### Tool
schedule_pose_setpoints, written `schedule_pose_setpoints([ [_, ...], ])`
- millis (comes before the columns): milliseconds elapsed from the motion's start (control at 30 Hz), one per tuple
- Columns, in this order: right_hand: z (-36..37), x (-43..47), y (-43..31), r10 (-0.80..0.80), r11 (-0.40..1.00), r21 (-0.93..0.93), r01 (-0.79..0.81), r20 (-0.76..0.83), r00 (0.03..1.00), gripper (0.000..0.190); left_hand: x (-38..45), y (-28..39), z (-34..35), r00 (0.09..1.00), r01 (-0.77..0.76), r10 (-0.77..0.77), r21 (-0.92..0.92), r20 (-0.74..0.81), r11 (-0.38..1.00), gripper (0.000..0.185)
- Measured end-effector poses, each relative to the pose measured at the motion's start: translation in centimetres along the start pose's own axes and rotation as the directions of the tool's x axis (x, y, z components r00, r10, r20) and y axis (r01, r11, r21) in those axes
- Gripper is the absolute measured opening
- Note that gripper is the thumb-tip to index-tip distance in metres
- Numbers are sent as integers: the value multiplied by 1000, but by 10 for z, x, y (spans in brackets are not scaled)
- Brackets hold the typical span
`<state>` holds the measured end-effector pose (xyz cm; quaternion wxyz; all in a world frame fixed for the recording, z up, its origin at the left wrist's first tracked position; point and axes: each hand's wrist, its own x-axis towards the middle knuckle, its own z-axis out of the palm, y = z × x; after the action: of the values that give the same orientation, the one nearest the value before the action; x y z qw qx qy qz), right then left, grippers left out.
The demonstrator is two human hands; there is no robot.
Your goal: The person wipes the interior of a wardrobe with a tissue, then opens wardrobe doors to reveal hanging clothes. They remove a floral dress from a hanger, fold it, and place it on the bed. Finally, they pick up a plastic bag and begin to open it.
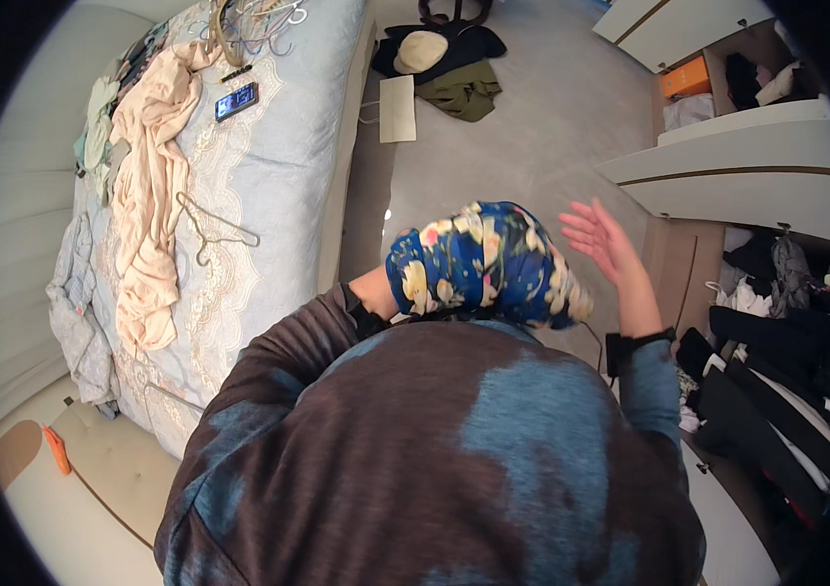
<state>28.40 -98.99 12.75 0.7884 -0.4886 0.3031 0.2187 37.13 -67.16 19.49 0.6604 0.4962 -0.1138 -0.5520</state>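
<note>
A bunched blue floral cloth, printed with cream and pink flowers, is held up in front of my chest. My left hand supports it from the left; the cloth hides nearly all the fingers, leaving mostly the wrist visible. To the right of the cloth, my right hand is raised with nothing in it. Its fingers are extended and the palm is turned towards the cloth, with a gap between them.
On the bed at left lie a long peach garment, a wire hanger, a phone and several tangled hangers. A paper bag and dark clothing rest on the floor. Open wardrobe compartments at right hold clothes.
</note>
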Motion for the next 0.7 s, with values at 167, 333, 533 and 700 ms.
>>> schedule_pose_setpoints([
  [167,-3,-23,55,-270,962,-14,272,77,960,100,0,16,-4,995,-91,89,-41,-47,995,58],
  [333,62,-9,67,-530,617,-583,529,189,827,125,-1,32,-3,980,-191,189,-31,-69,981,60],
  [533,130,16,48,-743,337,-747,573,162,649,71,8,40,14,930,-364,363,-5,-64,932,62],
  [700,122,8,37,-663,748,-196,634,-256,704,46,25,49,0,889,-455,457,-143,-23,879,47],
])
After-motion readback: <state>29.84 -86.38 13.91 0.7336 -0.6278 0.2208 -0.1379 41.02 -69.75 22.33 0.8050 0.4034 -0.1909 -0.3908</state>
